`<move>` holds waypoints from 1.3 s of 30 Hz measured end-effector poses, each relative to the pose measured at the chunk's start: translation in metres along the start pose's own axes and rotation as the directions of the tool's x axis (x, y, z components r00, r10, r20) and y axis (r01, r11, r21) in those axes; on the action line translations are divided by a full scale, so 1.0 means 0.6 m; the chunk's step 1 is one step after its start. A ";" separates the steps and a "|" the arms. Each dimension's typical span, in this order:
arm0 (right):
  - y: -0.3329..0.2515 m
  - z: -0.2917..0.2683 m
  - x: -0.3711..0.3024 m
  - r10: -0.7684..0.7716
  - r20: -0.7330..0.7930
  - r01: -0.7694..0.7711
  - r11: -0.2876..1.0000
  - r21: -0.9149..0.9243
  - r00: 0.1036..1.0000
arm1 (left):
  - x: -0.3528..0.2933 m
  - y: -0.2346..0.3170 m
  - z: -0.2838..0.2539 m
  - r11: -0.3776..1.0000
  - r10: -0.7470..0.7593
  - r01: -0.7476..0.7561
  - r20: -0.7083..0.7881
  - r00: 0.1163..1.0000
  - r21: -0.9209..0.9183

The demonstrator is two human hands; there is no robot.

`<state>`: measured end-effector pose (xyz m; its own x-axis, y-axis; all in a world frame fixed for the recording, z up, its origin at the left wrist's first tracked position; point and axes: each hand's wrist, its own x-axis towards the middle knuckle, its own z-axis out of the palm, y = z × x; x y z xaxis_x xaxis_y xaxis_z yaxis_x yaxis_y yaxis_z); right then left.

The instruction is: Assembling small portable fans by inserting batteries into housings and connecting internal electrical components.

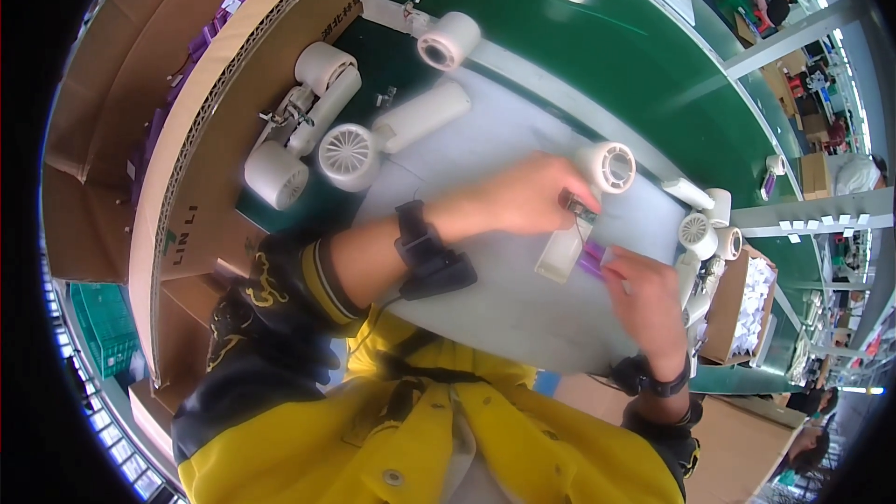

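Observation:
A white handheld fan (pixel 613 168) lies on the grey work mat (pixel 523 308), its round head farther away and its opened handle (pixel 560 256) toward me. My left hand (pixel 546 194) comes in across the mat, fingers pinched on a small circuit board (pixel 579 207) at the fan's neck. Thin dark wires hang from the board. To the right of the handle, my right hand (pixel 646 291) has thumb and fingers closed at the near end of a purple cylindrical battery (pixel 592 259). Part of the battery is hidden by those fingers.
A large cardboard box (pixel 191 168) with purple batteries stands at my left. White fan parts (pixel 350 157) lie near it; more fans (pixel 698 233) are at the right, beside a carton of small white pieces (pixel 751 303). Beyond runs a green bench (pixel 653 65).

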<state>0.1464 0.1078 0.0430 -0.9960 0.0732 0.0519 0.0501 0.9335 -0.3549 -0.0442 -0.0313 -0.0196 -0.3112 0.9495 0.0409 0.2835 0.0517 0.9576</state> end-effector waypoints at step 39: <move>0.026 -0.018 0.023 -0.007 0.543 -0.542 0.045 0.839 0.840 | -0.018 0.022 -0.013 0.981 0.129 -0.114 -0.085 0.988 0.159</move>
<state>0.1343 0.1272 0.0481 -0.8772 -0.1352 -0.4608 0.4797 -0.2926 -0.8272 -0.0442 -0.0434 -0.0050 -0.3483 0.9183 0.1881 0.4581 -0.0083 0.8889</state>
